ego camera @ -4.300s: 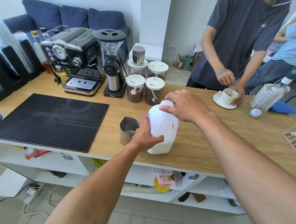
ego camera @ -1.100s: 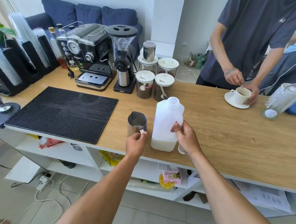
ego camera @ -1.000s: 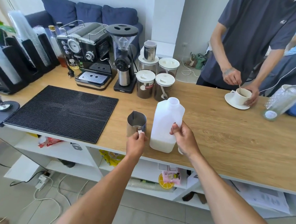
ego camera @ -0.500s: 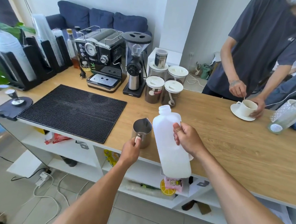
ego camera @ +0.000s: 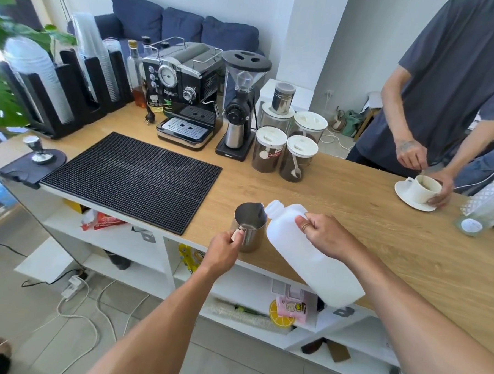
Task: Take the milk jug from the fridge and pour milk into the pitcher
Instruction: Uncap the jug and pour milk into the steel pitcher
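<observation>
The white plastic milk jug [ego camera: 313, 256] is uncapped and tipped steeply to the left, its open neck right over the rim of the steel pitcher [ego camera: 249, 225]. My right hand [ego camera: 322, 235] grips the jug by its handle near the top, and the jug's base sticks out past the counter's front edge. The pitcher stands upright on the wooden counter [ego camera: 353, 218] near its front edge. My left hand [ego camera: 225, 247] holds the pitcher's handle. I cannot see milk flowing.
A black rubber mat [ego camera: 131, 178] lies left of the pitcher. Behind are an espresso machine [ego camera: 185, 92], a grinder [ego camera: 238, 106] and lidded jars [ego camera: 285, 148]. A person across the counter holds a cup on a saucer [ego camera: 420, 191]. A glass bottle [ego camera: 485, 208] lies far right.
My right hand lifted the upright jug off the counter and tipped it left until its neck reached the pitcher's rim. My left hand stayed on the pitcher's handle.
</observation>
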